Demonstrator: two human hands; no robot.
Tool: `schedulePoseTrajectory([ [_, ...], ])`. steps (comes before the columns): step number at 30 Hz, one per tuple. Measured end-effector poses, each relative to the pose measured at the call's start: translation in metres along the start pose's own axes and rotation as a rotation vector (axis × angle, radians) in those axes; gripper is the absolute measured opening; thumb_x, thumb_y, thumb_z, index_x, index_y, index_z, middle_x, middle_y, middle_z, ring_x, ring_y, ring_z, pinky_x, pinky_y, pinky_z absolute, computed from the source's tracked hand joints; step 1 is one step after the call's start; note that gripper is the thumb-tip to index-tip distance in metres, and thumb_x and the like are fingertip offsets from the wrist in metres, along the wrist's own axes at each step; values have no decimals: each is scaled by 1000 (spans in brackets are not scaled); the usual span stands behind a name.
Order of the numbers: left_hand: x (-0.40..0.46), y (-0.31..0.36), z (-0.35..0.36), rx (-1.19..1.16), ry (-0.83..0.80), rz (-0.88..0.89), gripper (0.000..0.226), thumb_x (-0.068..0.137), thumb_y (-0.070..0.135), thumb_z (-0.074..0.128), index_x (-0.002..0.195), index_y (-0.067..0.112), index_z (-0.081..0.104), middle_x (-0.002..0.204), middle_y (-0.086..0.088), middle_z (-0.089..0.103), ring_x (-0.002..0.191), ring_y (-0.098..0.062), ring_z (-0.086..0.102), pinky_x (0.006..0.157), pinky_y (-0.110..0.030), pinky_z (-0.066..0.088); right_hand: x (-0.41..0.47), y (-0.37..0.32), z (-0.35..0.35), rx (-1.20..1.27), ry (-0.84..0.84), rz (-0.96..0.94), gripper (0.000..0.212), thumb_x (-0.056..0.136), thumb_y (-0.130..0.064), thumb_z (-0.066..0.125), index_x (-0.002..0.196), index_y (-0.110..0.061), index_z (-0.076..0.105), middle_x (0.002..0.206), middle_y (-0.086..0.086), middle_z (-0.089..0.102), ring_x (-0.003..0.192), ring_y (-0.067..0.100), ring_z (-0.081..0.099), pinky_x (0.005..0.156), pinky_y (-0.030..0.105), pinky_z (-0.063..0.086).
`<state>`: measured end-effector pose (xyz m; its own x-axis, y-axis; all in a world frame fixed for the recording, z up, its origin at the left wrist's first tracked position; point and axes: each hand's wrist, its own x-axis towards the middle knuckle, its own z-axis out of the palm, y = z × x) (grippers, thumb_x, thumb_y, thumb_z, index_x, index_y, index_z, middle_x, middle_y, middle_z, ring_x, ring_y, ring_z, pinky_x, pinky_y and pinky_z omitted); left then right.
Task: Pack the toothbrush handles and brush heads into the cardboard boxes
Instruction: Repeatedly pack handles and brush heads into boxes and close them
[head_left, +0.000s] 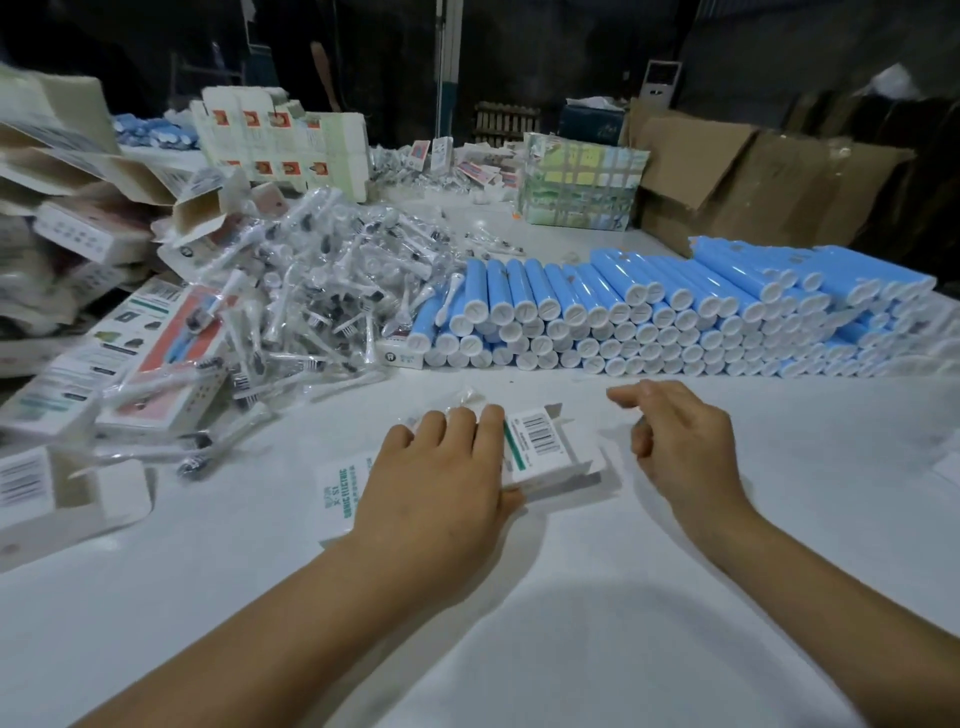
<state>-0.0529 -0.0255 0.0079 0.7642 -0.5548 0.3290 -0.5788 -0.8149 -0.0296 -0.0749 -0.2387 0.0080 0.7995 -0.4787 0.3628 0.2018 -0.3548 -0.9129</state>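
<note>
Handles (649, 312) lie stacked straight ahead of our right hand (680, 441), caps toward us, long axes running away. That hand hovers loose, holding nothing, nearer them; our left hand (441, 478) presses flat on the box (550, 447).

White table (597, 597): blue handles (675, 306) stacked right, bagged brush heads (322, 291) heaped left, cardboard box (540, 447) centre
</note>
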Motion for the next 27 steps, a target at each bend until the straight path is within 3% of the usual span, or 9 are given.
schedulePoseTrajectory([
  [3,-1,5,1,-26,-18,40,71,94,57,33,146,15,11,133,-4,38,116,-28,37,91,-42,30,23,-17,9,-104,-153,-55,27,92,-17,58,73,-31,72,53,-13,57,46,1,47,43,8,35],
  [6,-2,9,0,-37,-54,88,70,96,55,34,146,13,9,134,-8,36,115,-30,35,90,-44,29,42,-40,39,-368,-488,-270,20,87,-14,65,83,-33,68,69,-21,64,57,0,54,56,11,44],
  [10,-3,11,-2,-25,-60,124,67,97,49,36,144,10,11,134,-11,35,114,-31,35,87,-44,28,64,-58,100,-791,-953,-533,27,87,-20,65,113,-27,64,98,-18,54,71,-11,48,67,5,35],
  [12,-3,11,-2,-26,-79,131,66,96,48,37,144,11,11,134,-11,34,115,-31,33,87,-44,27,68,-56,128,-1033,-1108,-656,29,89,-22,59,119,-24,60,101,-15,47,75,-7,45,72,16,36],
  [14,-4,11,-2,-19,-73,143,65,96,47,38,143,9,13,132,-12,36,112,-31,35,85,-44,28,65,-52,147,-1197,-1168,-775,17,90,-19,53,105,-18,61,94,-6,52,83,12,52,74,32,43],
  [16,-4,11,-1,-22,-66,145,66,96,47,39,144,9,14,132,-12,37,112,-32,36,85,-44,29,60,-50,154,-1233,-1144,-814,5,90,-14,50,88,-15,54,85,-1,53,81,22,53,70,36,42],
  [19,-3,10,1,-8,-74,151,69,96,48,38,144,8,10,131,-12,36,112,-31,35,85,-44,28,63,-52,138,-1042,-1019,-760,11,87,-15,53,80,-19,46,76,-8,47,72,15,49,64,33,39],
  [22,0,6,2,-3,-61,131,70,96,51,36,146,10,10,131,-10,37,112,-31,35,86,-43,28,69,-59,93,-597,-654,-575,17,83,-11,59,78,-23,49,62,-14,49,56,3,44,58,24,35],
  [27,4,0,3,-24,-26,33,70,94,58,33,144,17,7,132,-2,36,115,-26,35,89,-40,28,47,-50,13,170,-82,-120,36,85,7,54,99,-26,54,52,0,54,42,14,50,42,23,44],
])
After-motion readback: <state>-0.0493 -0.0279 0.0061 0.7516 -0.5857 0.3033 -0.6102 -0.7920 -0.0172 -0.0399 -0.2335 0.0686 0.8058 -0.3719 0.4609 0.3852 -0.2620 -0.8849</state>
